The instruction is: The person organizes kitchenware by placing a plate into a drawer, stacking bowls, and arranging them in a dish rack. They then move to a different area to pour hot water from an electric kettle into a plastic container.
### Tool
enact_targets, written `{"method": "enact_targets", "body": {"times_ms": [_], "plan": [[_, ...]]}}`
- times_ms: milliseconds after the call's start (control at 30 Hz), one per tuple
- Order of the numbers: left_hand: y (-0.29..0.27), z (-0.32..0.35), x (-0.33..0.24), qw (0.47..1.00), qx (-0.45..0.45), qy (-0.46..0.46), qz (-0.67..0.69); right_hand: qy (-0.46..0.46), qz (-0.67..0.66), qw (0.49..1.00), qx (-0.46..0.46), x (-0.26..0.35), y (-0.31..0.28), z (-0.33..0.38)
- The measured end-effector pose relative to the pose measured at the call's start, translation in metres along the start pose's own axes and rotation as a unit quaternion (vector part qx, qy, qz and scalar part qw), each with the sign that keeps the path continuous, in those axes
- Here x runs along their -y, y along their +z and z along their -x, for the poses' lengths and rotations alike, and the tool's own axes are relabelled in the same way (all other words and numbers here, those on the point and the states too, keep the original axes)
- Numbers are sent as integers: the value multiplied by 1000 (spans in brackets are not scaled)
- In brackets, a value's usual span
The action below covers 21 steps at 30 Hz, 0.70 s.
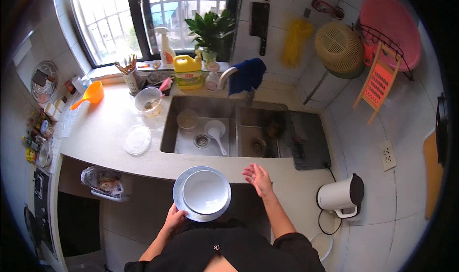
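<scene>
My left hand (176, 216) grips the rim of a blue-grey plate (180, 195), fingers underneath and thumb on the edge. A white bowl (206, 192) rests on this plate; both are held in front of my body, by the counter's front edge. Off to the right, my right hand (258, 179) is empty, its fingers stretched out over the counter edge. Beyond the hands lies a double sink (165, 138). In its left basin are a white ladle (217, 134) and a clear bowl (188, 119).
A round clear lid (137, 139) and a plastic tub (147, 101) sit left of the sink. An orange scoop (92, 95) is farther left. On the right stand a dark board (315, 140) and a white kettle (337, 195). A bin (107, 183) hangs below the counter.
</scene>
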<state>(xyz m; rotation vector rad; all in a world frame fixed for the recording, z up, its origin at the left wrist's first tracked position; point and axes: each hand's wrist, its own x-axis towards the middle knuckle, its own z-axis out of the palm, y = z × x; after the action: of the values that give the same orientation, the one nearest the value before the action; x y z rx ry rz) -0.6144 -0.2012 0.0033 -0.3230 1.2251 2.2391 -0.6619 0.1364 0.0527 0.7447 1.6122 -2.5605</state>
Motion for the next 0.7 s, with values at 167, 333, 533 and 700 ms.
{"method": "enact_targets", "body": {"times_ms": [167,333,533,700], "plan": [[-35,20,-38,995,-56,66,51,-67,160,985,-6,10,57,-66],[-66,25,-65,988,-78,114,67,-292,285,910,-72,19,89,-148],[-74,30,-76,976,-113,164,91,-338,632,670,-196,62,128,-222],[-47,38,-84,960,-161,183,138,-149,668,701,-201,98,138,-301]]}}
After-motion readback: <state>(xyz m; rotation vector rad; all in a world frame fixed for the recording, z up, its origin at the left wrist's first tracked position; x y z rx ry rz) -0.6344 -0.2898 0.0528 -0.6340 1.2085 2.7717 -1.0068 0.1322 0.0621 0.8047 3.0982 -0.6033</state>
